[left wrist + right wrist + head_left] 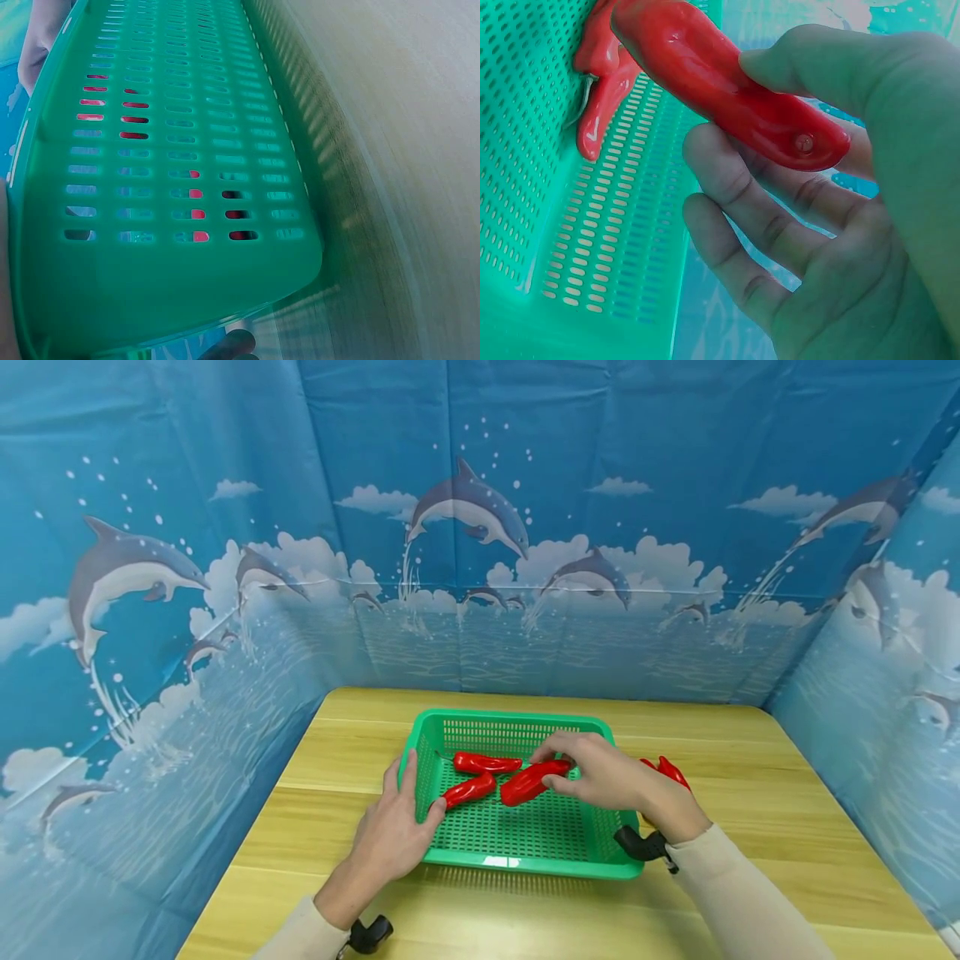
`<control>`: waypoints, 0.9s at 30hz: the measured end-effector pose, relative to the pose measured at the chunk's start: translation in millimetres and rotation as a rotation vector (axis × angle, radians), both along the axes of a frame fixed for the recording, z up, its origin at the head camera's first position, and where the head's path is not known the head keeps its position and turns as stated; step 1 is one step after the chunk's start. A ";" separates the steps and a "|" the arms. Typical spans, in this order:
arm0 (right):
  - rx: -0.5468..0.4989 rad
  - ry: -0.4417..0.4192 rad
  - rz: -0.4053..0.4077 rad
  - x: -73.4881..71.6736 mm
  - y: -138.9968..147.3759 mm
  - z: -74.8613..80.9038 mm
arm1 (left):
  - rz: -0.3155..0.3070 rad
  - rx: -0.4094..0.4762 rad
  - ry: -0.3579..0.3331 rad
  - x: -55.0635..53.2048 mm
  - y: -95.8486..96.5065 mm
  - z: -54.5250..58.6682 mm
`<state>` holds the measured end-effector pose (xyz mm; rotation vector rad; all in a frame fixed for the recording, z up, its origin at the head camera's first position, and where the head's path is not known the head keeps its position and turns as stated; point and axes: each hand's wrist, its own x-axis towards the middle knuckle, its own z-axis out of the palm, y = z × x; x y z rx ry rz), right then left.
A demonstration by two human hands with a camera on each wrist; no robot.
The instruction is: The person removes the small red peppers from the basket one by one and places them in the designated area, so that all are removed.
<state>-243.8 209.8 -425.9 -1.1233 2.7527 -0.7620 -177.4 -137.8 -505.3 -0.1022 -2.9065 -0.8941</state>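
Note:
A green plastic basket (525, 866) with slotted walls stands on the table. At its left end my left hand (393, 837) grips the rim, thumb near the front corner and fingers along the short side. Over the right half of the basket, my right hand (600, 770) pinches a red pepper (531, 782) between thumb and fingers; the right wrist view shows this pepper (727, 90) tilted, its round stem end toward the palm. Two more red peppers lie inside: one (483, 763) toward the back wall, another (471, 790) slanting beside my left thumb.
Outside the basket on the right, more red peppers (671, 770) are partly hidden behind my right forearm. The wooden table (757, 827) meets a blue dolphin-print curtain (480, 643) at the back. A black wrist mount (641, 843) overlaps the basket's front right corner.

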 end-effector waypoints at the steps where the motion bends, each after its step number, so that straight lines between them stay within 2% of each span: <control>1: -0.005 -0.005 -0.002 0.3 1.3 -0.1 | -0.001 0.000 0.000 0.2 0.0 -0.1; 21: -0.078 -0.026 -0.078 5.1 18.7 -6.1 | -0.001 -0.016 0.009 0.1 -0.6 0.3; 27: -0.079 -0.048 -0.122 6.1 23.7 -6.1 | -0.001 -0.006 -0.001 0.2 -0.3 0.8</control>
